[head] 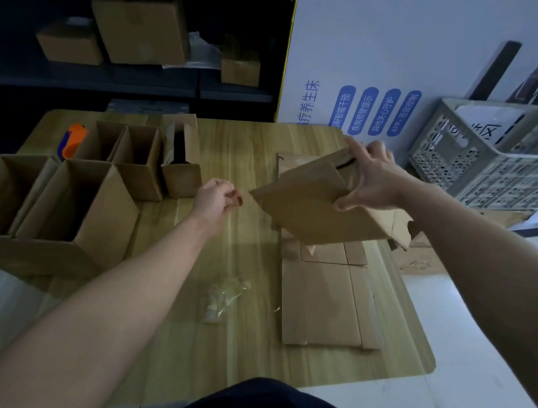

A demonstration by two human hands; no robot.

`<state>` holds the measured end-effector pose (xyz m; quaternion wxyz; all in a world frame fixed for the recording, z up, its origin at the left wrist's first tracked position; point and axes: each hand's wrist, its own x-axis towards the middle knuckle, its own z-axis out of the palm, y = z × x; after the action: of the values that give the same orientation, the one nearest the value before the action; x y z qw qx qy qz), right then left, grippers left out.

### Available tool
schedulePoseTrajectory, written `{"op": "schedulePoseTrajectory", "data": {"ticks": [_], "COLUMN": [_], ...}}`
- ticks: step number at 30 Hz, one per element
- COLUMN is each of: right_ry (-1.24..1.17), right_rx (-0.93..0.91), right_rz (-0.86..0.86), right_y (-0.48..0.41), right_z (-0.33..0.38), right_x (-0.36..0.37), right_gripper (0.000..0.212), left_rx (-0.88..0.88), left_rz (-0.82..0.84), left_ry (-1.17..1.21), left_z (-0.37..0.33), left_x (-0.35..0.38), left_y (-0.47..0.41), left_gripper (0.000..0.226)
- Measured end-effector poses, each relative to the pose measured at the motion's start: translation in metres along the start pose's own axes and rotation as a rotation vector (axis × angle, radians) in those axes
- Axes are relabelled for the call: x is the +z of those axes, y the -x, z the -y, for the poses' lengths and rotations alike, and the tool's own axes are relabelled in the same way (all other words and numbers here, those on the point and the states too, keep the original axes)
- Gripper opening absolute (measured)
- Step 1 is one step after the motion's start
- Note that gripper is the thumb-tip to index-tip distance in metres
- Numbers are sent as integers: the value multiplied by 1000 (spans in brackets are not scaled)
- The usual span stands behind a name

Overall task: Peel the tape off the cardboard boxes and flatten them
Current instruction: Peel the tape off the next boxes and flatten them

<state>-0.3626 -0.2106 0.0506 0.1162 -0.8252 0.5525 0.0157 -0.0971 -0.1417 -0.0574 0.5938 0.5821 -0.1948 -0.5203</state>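
Note:
My right hand (373,180) grips a tilted cardboard box (309,202) above the right side of the wooden table (250,153), thumb on its near face, fingers over its top edge. My left hand (218,196) is just left of the box's lower corner, fingers curled and pinched together; whether a strip of tape is between them cannot be made out. A stack of flattened boxes (323,298) lies on the table under the held box. A crumpled wad of clear tape (225,296) sits near the table's middle front.
Several open upright boxes (88,199) crowd the table's left half, with an orange and blue tool (74,140) behind them. A grey plastic crate (509,158) stands at the right on the floor. Dark shelves with more boxes (140,30) rise behind the table.

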Motion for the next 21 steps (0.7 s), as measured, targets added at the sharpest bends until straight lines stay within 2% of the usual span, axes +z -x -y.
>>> {"op": "schedulePoseTrajectory", "data": {"ticks": [4,8,10,14,18,21], "right_ry": [-193,-82,-52,-89,-129,-152], "right_rx": [105,253,300,259,185,151], "right_rz": [-100,-261,-317,-325,-332,-329], "right_y": [-5,-5,-5,-10,-12,-13], "right_z": [-14,-27,-30,-11,6,8], "right_x": [-2,-4,-5,7,18,23], "right_gripper": [121,111,109,110,107,106], "left_rx": [1,-23,-34,-147,-263,-232], "left_rz": [-135,-251,-148,184,364,364], "left_ry": [-162,-347,-464,-720,-1071,-1245], "left_z": [14,30,35,57,87,105], "left_x": [-18,-46,-55,-51,-47,-48], "left_y": [-7,-3,3,20,32,41], "left_gripper": [19,10,11,27,30,34]}}
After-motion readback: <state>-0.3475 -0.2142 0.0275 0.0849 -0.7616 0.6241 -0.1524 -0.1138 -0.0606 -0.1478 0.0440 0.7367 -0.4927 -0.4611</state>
